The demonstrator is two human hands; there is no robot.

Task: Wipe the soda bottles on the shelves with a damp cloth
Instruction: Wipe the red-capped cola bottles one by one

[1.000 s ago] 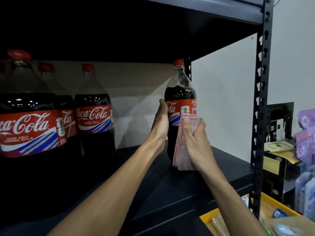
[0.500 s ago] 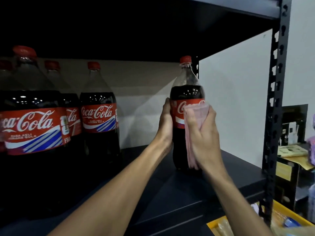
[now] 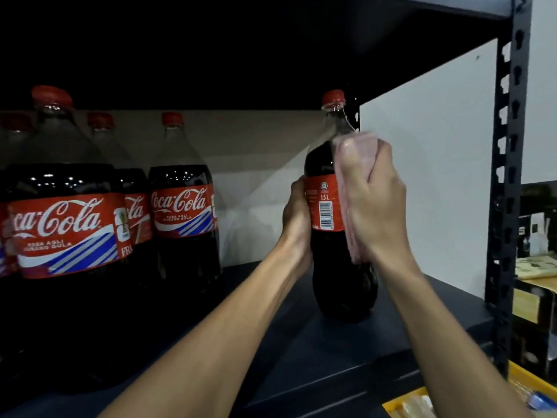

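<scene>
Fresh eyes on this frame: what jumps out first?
A lone cola bottle stands at the right end of the dark shelf. The left hand grips its label side, and the right hand presses a pink cloth against its shoulder. At the left, a cluster of red-labelled Coca-Cola bottles stands upright.

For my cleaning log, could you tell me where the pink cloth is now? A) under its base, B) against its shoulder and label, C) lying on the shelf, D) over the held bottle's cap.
B: the right hand presses the pink cloth against the shoulder and label of the held bottle; the left hand grips its other side.
</scene>
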